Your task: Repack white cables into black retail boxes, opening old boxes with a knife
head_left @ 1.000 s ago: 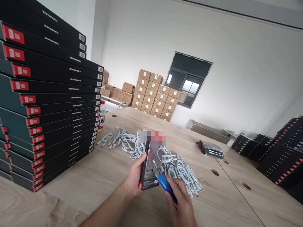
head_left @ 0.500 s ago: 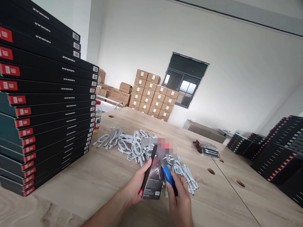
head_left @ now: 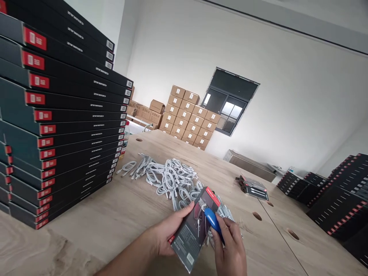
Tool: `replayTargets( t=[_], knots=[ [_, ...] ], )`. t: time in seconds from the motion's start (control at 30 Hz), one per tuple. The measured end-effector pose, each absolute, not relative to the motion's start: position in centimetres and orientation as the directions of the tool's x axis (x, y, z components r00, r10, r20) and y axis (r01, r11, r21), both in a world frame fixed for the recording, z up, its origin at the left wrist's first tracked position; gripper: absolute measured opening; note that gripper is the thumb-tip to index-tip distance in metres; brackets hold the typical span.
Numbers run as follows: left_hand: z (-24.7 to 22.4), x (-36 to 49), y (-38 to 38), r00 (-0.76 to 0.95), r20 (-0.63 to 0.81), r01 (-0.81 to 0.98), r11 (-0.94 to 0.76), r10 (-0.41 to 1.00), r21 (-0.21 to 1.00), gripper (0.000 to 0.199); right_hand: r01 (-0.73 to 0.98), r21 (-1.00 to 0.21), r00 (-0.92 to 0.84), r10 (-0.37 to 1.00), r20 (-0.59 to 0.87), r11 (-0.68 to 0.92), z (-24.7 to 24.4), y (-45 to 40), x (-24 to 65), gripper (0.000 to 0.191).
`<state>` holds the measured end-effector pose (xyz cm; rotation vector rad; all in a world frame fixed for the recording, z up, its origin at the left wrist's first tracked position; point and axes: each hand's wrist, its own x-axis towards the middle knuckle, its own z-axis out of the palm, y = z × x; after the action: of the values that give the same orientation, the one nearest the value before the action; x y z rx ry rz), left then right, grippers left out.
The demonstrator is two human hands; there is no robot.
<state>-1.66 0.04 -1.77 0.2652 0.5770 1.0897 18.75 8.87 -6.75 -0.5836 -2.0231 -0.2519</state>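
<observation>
My left hand (head_left: 169, 234) grips a slim dark cable box (head_left: 188, 239) by its left edge, tilted above the table. The box has a red top end, a printed picture of a phone and cable, and a white label near its lower corner. Closed round a blue-and-black handheld tool (head_left: 212, 218) is my right hand (head_left: 230, 241). The tool's pale flat tip lies at the upper face of the box; whether it touches I cannot tell. Behind the box lies a heap of coiled grey-white cables (head_left: 172, 178), partly hidden by the box and my right hand.
A tall stack of black boxes (head_left: 71, 134) stands at the left, with a bottle (head_left: 125, 142) behind it. Small packages (head_left: 252, 186) lie right of the cables. More black boxes (head_left: 339, 203) are at the far right. Cartons (head_left: 184, 119) are piled by the wall. The table (head_left: 120, 214) has round holes.
The cable box has tilted, its top swinging right and its lower end left. My right hand has moved slightly right and down with the blue tool. The whole view has shifted a little.
</observation>
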Motion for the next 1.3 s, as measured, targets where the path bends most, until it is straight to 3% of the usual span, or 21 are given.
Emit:
replayTargets(
  t=[0.1,0.23,0.3,0.47,0.7,0.8,0.9,1.03,1.17,1.3],
  knots=[
    [-3.2,-0.7,0.3,0.319,-0.356,-0.728,0.468,0.878,0.501,0.059,0.465,-0.105,-0.402,0.316,0.859,0.879,-6.4,8.4,18.1,0.036],
    [-4.4,1.5,0.5,0.332,-0.406,-0.679,0.514,0.852,0.524,0.055,0.44,-0.316,-0.2,0.434,0.878,0.841,-4.7,6.6,16.9,0.037],
    [-3.9,2.0,0.5,0.323,-0.382,-0.704,0.49,0.866,0.514,0.057,0.441,-0.359,-0.152,0.463,0.873,0.822,-4.1,6.2,16.9,0.038],
    [-1.6,0.3,0.7,0.124,-0.273,-0.805,0.258,0.954,0.535,0.059,0.452,-0.263,-0.272,0.413,0.869,0.852,-4.7,7.4,18.7,0.035],
    [-0.9,-1.2,0.8,-0.148,-0.127,-0.841,-0.058,0.981,0.538,0.047,0.412,-0.245,-0.33,0.394,0.858,0.878,-5.4,7.4,18.5,0.034],
    [-0.5,-1.3,0.9,-0.158,-0.14,-0.837,-0.057,0.978,0.544,0.047,0.411,-0.208,-0.352,0.365,0.862,0.888,-5.2,7.3,18.4,0.035],
    [-0.1,-2.2,1.0,-0.147,-0.219,-0.846,-0.008,0.964,0.533,0.054,0.415,-0.246,-0.353,0.404,0.844,0.876,-5.0,7.3,18.6,0.034],
    [0.8,-4.4,0.9,-0.357,-0.247,-0.841,-0.195,0.901,0.504,0.042,0.382,-0.338,-0.566,0.507,0.65,0.86,-4.8,6.4,18.7,0.031],
    [1.3,-6.2,0.6,-0.511,-0.232,-0.807,-0.368,0.828,0.462,0.036,0.374,-0.327,-0.806,0.479,0.349,0.868,-5.1,4.5,18.0,0.029],
    [1.3,-6.1,0.6,-0.519,-0.228,-0.815,-0.395,0.824,0.424,0.035,0.392,-0.377,-0.796,0.515,0.318,0.839,-5.8,3.2,16.9,0.025]
  ],
)
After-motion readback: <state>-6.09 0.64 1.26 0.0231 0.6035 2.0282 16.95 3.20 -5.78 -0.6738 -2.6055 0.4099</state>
